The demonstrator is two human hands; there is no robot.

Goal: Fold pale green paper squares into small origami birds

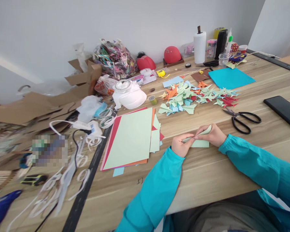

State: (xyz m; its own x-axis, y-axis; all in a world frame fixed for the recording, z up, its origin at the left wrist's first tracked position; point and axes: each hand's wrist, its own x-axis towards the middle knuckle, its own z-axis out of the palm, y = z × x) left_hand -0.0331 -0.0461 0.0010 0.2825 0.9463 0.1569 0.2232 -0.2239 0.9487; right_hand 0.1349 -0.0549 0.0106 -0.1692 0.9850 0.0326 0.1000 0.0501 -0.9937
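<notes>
Two hands in turquoise sleeves (157,187) pinch a small pale green paper (200,144) just over the desk (207,174), near its front edge. The left hand (180,145) has its grip closed on the paper's left end; the right hand (215,134) has its grip closed on the upper part, where a flap stands raised. The fingertips come together near the middle, covering the crease, so its exact fold is hard to make out.

At far left, a pixelated patch (49,150) hides whatever lies there, and a blue tool (2,206) is cut off. Wood surface stretches from the hands to the near edge, and leftward to a stack of coloured sheets (130,138). Black-handled scissors (241,120) lie beyond the right forearm.
</notes>
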